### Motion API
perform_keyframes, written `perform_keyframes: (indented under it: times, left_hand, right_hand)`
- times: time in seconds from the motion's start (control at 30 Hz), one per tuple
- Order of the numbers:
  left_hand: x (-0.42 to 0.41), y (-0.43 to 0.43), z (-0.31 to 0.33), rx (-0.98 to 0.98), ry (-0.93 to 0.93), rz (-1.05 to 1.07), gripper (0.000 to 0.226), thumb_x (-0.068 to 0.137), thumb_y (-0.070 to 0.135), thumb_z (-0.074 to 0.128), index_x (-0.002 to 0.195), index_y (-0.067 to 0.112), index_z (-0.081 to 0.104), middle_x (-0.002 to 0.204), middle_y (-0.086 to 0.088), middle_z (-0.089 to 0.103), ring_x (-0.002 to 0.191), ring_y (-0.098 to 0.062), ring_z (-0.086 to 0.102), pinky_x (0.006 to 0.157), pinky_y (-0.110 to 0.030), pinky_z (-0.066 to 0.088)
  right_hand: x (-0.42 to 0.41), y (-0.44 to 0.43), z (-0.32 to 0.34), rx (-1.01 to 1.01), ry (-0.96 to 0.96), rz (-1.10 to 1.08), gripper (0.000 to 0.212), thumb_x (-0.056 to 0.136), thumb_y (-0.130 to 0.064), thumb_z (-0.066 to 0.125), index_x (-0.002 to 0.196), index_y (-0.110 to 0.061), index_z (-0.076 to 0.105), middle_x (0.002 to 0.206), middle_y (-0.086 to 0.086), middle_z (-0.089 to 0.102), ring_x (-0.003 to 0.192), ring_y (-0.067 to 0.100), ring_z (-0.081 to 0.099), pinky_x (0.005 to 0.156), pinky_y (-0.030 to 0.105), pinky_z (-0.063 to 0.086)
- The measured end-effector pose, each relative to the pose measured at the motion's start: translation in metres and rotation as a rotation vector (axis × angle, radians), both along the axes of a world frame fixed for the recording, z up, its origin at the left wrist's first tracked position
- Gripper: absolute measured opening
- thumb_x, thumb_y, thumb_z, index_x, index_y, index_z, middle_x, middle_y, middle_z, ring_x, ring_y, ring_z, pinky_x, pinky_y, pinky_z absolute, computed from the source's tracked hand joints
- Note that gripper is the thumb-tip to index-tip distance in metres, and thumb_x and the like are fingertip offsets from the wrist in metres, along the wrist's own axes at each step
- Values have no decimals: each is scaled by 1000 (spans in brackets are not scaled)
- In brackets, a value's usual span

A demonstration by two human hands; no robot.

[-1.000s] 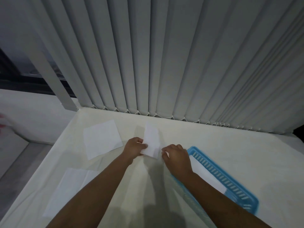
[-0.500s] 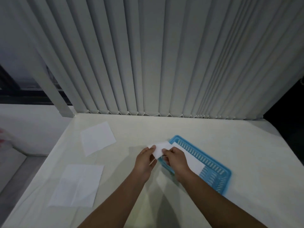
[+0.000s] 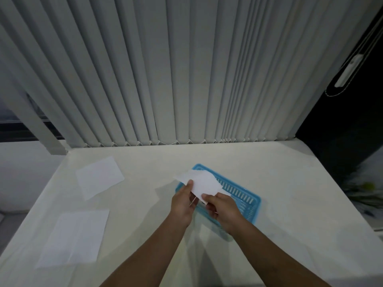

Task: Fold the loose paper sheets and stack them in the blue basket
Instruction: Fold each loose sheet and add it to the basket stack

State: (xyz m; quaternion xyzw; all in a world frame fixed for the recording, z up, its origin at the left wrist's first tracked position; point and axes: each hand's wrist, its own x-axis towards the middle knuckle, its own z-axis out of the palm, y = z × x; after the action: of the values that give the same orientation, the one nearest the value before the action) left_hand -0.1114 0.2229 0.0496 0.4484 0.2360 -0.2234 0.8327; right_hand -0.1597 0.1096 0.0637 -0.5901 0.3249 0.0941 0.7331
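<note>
Paper: one folded sheet [image 3: 204, 184] held over one basket [image 3: 251, 201], two loose sheets [image 3: 99, 177] aside.

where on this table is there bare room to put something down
Free: the right side, from the blue basket to the table edge, and the strip below the blinds. Crowded: the left, with two loose sheets, and the middle, where both hands hold a folded sheet.

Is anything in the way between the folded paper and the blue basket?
No, nothing visible. Both hands, left hand and right hand, hold the folded paper right above the blue basket, with open air below.
</note>
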Motion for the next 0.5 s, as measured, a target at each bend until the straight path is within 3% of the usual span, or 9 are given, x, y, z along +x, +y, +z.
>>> perform_keyframes:
  times: [0.13, 0.3, 0.4, 0.5]
  left_hand:
    - [10, 7, 1, 28, -5, -16, 29, 91, 25, 61, 117, 11, 62, 112, -7, 71, 104, -20, 65, 95, -33, 48]
    - [29, 14, 5, 69, 2, -32, 20, 91, 23, 62, 109, 15, 64, 102, -1, 70, 96, -14, 64, 94, -31, 46]
    - [40, 15, 1, 108, 19, -38, 16, 90, 22, 63, 105, 15, 64, 103, -2, 69, 96, -15, 64, 92, -31, 48]
    - [51, 19, -3, 157, 27, -36, 15, 89, 20, 63, 103, 13, 65, 96, -3, 67, 87, -14, 63, 81, -28, 50]
  right_hand:
    - [1, -12, 0, -58, -5, -5, 21, 78, -14, 75, 66, -10, 58, 59, 6, 57, 56, 16, 49, 56, 25, 43]
    - [6, -25, -5, -91, 16, -47, 17, 83, -14, 71, 79, -6, 57, 65, 8, 54, 55, 13, 49, 55, 23, 42]
    - [8, -28, -9, -115, 36, -93, 15, 85, -14, 69, 81, -7, 57, 62, 6, 52, 53, 12, 46, 54, 23, 41]
    - [8, -31, -15, -181, 64, -127, 16, 84, -15, 70, 77, -8, 57, 62, 7, 54, 54, 12, 45, 54, 24, 39]
